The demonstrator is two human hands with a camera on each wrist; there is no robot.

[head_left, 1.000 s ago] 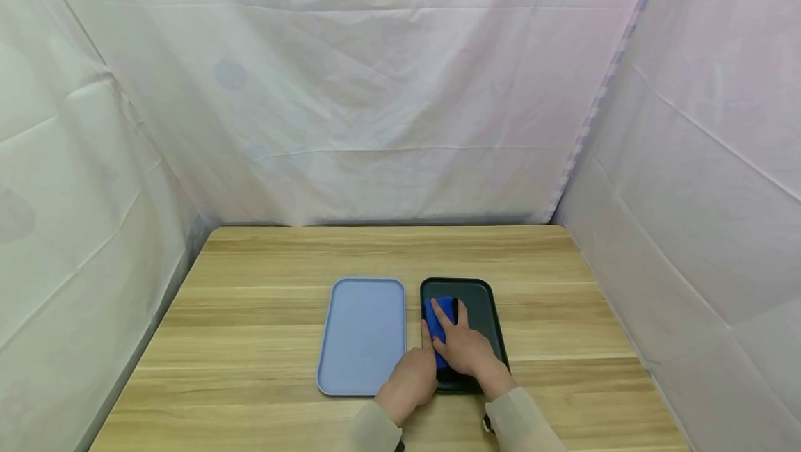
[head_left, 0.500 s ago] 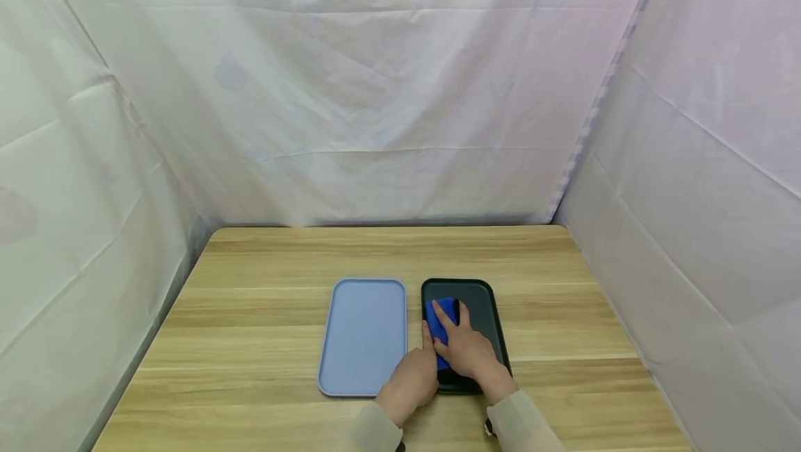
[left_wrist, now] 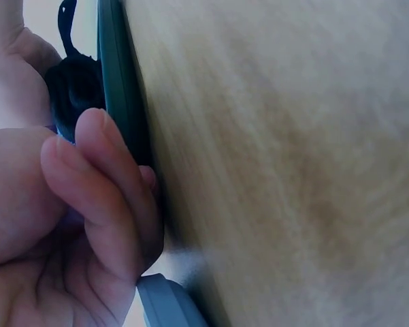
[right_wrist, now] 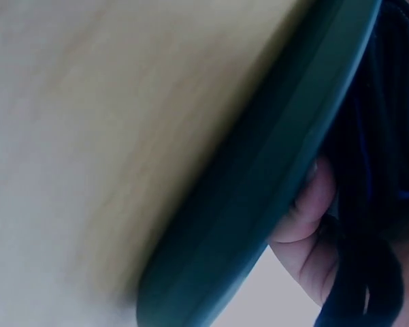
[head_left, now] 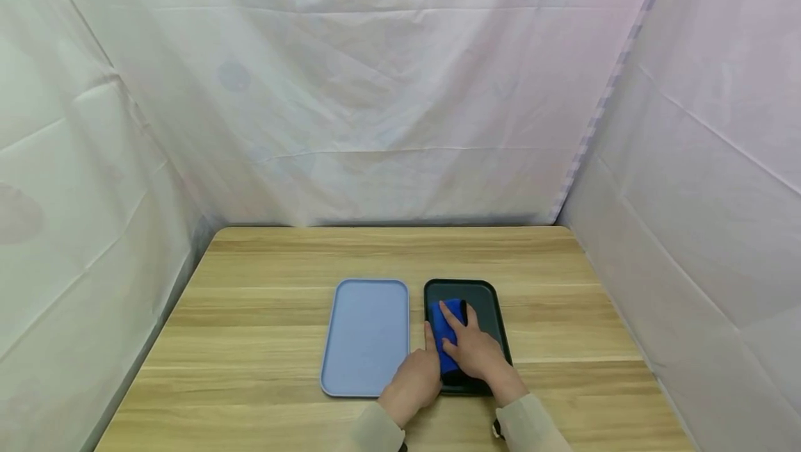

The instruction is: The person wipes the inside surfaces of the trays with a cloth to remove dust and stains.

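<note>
A folded blue cloth with black edging [head_left: 441,330] lies in the dark green tray [head_left: 484,299], towards its left side. My right hand [head_left: 478,354] presses on the cloth with spread, mostly straight fingers. At the tray's lower left edge, my left hand [head_left: 414,377] holds the rim, its index finger stretched along the side. Its other fingers [left_wrist: 109,197] curl beside the tray's outer wall [left_wrist: 121,75] in the left wrist view. A black loop [right_wrist: 371,279] hangs from the cloth in the right wrist view. How the left thumb meets the tray is hidden.
A light blue tray [head_left: 368,341] lies just left of the dark green one, a narrow gap between them. Both rest on a wood-grain table [head_left: 263,327]. Pale cloth walls [head_left: 388,90] enclose the back and both sides.
My right hand and the cloth have shifted slightly to the right within the dark green tray. My left hand stays at the tray's edge. The head view has drifted slightly.
</note>
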